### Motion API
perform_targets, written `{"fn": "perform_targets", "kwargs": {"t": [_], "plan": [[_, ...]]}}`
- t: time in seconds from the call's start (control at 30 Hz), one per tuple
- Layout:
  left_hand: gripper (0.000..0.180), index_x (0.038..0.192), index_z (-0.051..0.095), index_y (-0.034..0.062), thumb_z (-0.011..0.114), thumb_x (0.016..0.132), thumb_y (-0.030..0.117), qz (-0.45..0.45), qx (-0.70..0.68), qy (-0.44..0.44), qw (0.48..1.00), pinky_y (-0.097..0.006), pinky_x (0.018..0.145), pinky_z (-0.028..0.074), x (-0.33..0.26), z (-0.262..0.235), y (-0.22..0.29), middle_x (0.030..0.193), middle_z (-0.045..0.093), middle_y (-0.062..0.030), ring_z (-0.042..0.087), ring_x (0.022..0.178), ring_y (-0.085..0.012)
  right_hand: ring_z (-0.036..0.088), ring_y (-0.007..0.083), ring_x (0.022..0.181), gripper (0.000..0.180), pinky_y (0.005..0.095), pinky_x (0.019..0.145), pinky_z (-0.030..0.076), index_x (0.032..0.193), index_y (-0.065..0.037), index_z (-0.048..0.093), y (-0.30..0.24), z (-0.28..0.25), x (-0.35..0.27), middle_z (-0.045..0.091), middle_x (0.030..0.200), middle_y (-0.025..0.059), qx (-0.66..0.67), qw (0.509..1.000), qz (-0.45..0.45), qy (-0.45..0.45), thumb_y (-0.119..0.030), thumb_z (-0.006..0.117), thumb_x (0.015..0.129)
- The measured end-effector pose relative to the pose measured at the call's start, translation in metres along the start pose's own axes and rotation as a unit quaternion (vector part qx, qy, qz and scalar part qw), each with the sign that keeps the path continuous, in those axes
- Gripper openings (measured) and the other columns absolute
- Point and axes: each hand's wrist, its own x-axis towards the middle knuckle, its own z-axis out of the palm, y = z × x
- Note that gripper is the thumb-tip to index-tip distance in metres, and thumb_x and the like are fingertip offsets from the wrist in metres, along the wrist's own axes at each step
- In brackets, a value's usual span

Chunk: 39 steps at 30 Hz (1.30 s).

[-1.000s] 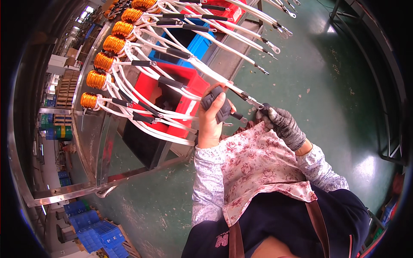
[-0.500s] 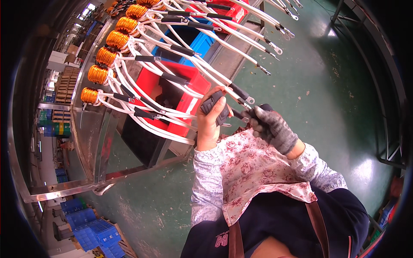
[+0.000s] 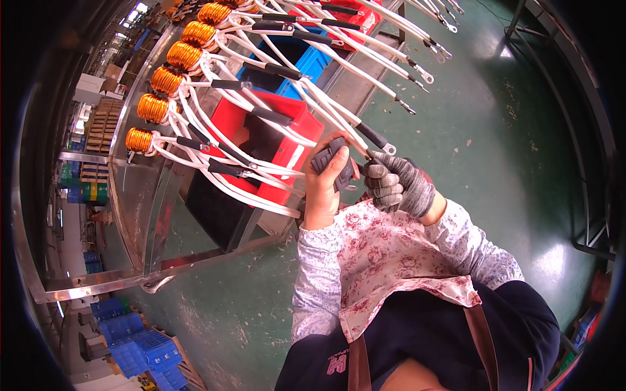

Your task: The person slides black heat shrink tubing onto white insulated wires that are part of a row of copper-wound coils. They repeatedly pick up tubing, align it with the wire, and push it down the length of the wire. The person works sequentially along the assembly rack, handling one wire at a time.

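My bare left hand (image 3: 321, 189) is closed around a dark, blocky hand-held tool (image 3: 334, 164) with ridged sides; its exact kind does not show. Beside it, my right hand (image 3: 402, 188), in a grey knitted glove, has its fingers curled at the end of a white cable (image 3: 349, 135), whose tip is hidden in the glove. Just above the glove, another white cable ends in a black sleeve (image 3: 372, 135) and a ring terminal (image 3: 389, 149). These cables run back to a row of orange copper-wound coils (image 3: 184, 57).
Under the cables stand a red bin (image 3: 297, 130) and a blue bin (image 3: 316, 62), with another red bin (image 3: 355, 39) beyond. A metal frame (image 3: 98, 287) borders the bench at left. Blue crates (image 3: 140, 352) sit on the floor at lower left.
My right hand has shifted left, closer to the tool, and its fingers have curled in. My left hand moved slightly right with the tool. The coils and cables appear shifted slightly right.
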Motion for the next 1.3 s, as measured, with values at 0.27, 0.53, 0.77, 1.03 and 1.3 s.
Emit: {"fn": "perform_targets", "kwargs": {"t": [0.27, 0.53, 0.77, 1.03, 1.3], "plan": [[0.035, 0.116, 0.051, 0.0019, 0.062, 0.087, 0.017, 0.027, -0.061, -0.049, 0.997, -0.028, 0.057, 0.045, 0.006, 0.001, 0.011, 0.117, 0.056, -0.0252, 0.058, 0.06, -0.016, 0.06, 0.019, 0.066, 0.023, 0.0344, 0.059, 0.048, 0.097, -0.001, 0.058, 0.024, 0.017, 0.003, 0.059, 0.073, 0.0017, -0.734, 0.468, -0.399, 0.29, -0.022, 0.064, 0.088], [0.022, 0.105, 0.06, -0.0001, 0.061, 0.088, 0.015, 0.009, -0.076, -0.002, 0.997, -0.026, 0.054, 0.046, 0.018, 0.004, 0.015, 0.101, 0.064, -0.0153, 0.057, 0.059, -0.0135, 0.028, 0.0068, 0.035, 0.042, 0.0243, 0.035, 0.025, 0.082, -0.012, 0.054, 0.004, 0.028, -0.003, 0.033, 0.048, -0.0064, -0.245, 0.956, -0.112, 0.114, -0.052, 0.051, 0.09], [0.02, 0.105, 0.06, 0.0003, 0.059, 0.09, 0.014, 0.021, -0.045, 0.011, 0.999, -0.026, 0.055, 0.046, 0.015, 0.001, 0.016, 0.096, 0.065, -0.0133, 0.057, 0.059, -0.0142, 0.047, 0.0157, 0.045, 0.034, 0.0323, 0.043, 0.039, 0.089, -0.005, 0.055, 0.019, 0.018, 0.009, 0.047, 0.055, -0.004, -0.482, 0.806, -0.292, 0.178, -0.038, 0.059, 0.089], [0.022, 0.106, 0.06, -0.0007, 0.06, 0.089, 0.014, 0.016, -0.06, 0.022, 0.998, -0.026, 0.054, 0.045, 0.013, -0.003, 0.011, 0.096, 0.065, -0.0131, 0.056, 0.059, -0.0143, 0.059, 0.0303, 0.055, 0.021, 0.0381, 0.048, 0.045, 0.097, -0.003, 0.058, 0.029, 0.023, 0.011, 0.06, 0.065, 0.0122, -0.815, 0.378, -0.303, 0.319, -0.023, 0.058, 0.091], [0.027, 0.11, 0.058, -0.0012, 0.062, 0.088, 0.015, 0.026, -0.062, 0.003, 0.998, -0.026, 0.055, 0.046, 0.012, 0.007, 0.015, 0.092, 0.063, -0.0136, 0.056, 0.061, -0.0142, 0.037, 0.0076, 0.037, 0.054, 0.0235, 0.038, 0.032, 0.093, -0.007, 0.057, 0.014, 0.014, 0.009, 0.039, 0.049, -0.0047, -0.228, 0.968, -0.081, 0.073, -0.059, 0.045, 0.09]]}}
